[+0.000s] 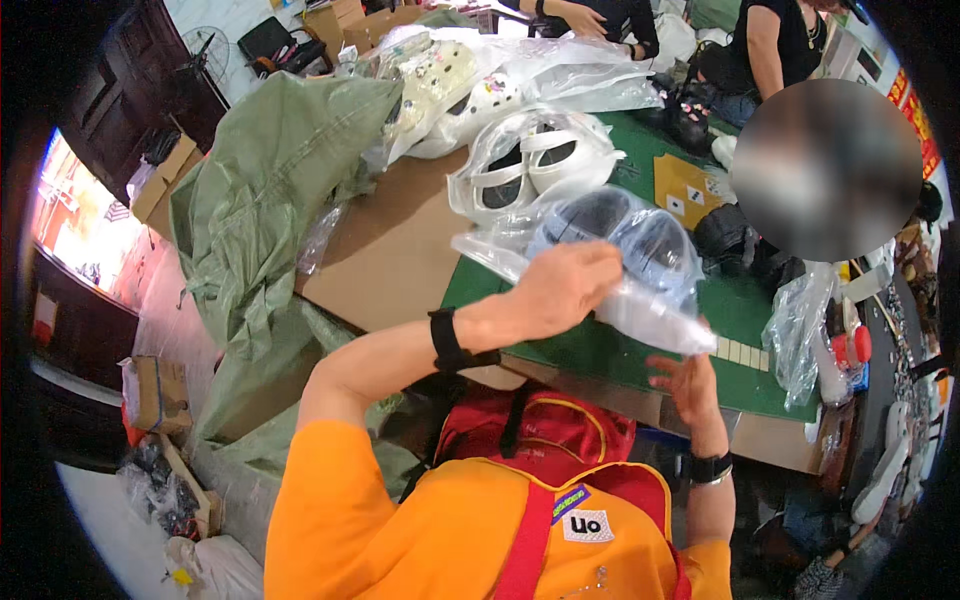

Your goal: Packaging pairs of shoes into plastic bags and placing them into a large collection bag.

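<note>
A clear plastic bag (650,318) holds a pair of pale blue shoes (655,250) over the green table mat. My left hand (568,288) is closed, its fingertips pinching the bag near its close edge. At the bag's right corner is my right hand (690,385); it appears to grip the plastic there, with its other fingers loosely apart. The bag's near edge stretches between both hands. Just beyond lies a pair of white strapped shoes (545,160) in another clear bag.
More bagged shoes (435,85) pile up at the back. Green woven sheeting (270,180) drapes over the left side beside brown cardboard (385,240). Black shoes (735,235) and loose plastic bags (800,325) lie on the right. Two people (775,50) are across the table.
</note>
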A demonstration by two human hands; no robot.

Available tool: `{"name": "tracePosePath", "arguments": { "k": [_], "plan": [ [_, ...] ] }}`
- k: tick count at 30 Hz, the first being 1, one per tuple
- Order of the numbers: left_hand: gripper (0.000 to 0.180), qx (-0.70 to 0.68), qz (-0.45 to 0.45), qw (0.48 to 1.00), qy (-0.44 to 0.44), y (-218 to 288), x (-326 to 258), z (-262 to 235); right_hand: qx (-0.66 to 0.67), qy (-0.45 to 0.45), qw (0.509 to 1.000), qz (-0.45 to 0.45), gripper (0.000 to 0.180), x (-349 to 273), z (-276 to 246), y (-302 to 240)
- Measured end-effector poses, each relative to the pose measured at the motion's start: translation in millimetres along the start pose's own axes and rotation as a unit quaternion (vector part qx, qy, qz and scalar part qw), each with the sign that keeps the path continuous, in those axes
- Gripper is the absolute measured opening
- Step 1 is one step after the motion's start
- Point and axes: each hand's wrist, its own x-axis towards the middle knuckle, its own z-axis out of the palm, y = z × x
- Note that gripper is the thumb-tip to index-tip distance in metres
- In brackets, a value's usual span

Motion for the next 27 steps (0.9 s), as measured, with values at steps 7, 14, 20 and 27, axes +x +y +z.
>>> {"name": "tracePosePath", "arguments": {
  "k": [7, 14, 20, 27],
  "plan": [
    [0.030, -0.036, -0.143, 0.975, 0.166, 25.6, 13.9, -95.1, -0.040, -0.032, 0.998, -0.040, 0.080, -7.9, 72.4, -29.7],
    [0.032, 0.431, -0.206, 0.860, 0.178, 42.8, -67.7, -221.6, -0.111, -0.230, 0.967, 0.000, 0.072, -18.8, 169.0, -18.7],
    [0.033, -0.019, -0.235, 0.863, 0.447, 103.1, -132.8, -288.8, -0.198, -0.455, 0.862, 0.103, 0.055, -3.9, 230.8, 39.7],
    [0.034, 0.064, -0.350, 0.785, 0.507, 104.3, -250.6, -323.8, -0.472, -0.501, 0.705, -0.169, 0.049, 11.0, 295.3, 160.0]
  ]
}}
